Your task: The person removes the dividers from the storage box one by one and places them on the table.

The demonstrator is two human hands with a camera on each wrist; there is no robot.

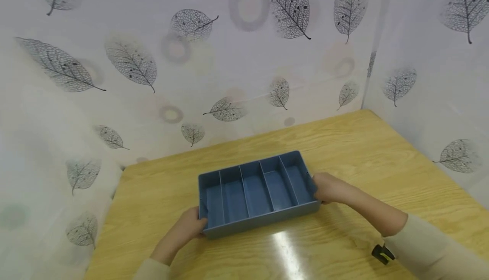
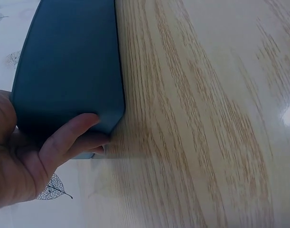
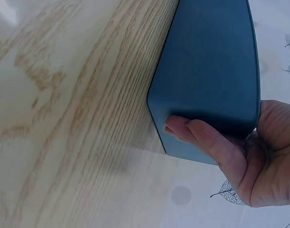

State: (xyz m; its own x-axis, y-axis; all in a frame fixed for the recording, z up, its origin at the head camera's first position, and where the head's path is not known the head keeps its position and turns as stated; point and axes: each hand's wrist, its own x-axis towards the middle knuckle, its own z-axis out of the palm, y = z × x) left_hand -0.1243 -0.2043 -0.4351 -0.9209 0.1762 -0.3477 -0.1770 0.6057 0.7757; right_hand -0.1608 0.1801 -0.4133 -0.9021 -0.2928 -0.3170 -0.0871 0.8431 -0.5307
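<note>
A blue tray (image 1: pixel 260 218) split by thin dividers into several long compartments lies at the middle of the table, turned slightly askew. Nothing is seen inside its compartments. My left hand (image 1: pixel 192 222) grips the tray's left end, thumb over the rim. At the opposite end my right hand (image 1: pixel 327 188) holds the tray the same way. In the left wrist view the fingers (image 2: pixel 71 135) lie against the outer wall near a lower corner. The right wrist view shows the other hand's fingers (image 3: pixel 201 135) pressed to the outer wall, with the thumb partly hidden behind the rim.
The wood-grain table (image 1: pixel 366 157) reaches back to a pale wall covering (image 1: pixel 244 72) printed with leaves, which also runs along both sides. A small black object (image 1: pixel 382 254) with a yellow-green mark shows beside the right sleeve (image 1: pixel 431 246).
</note>
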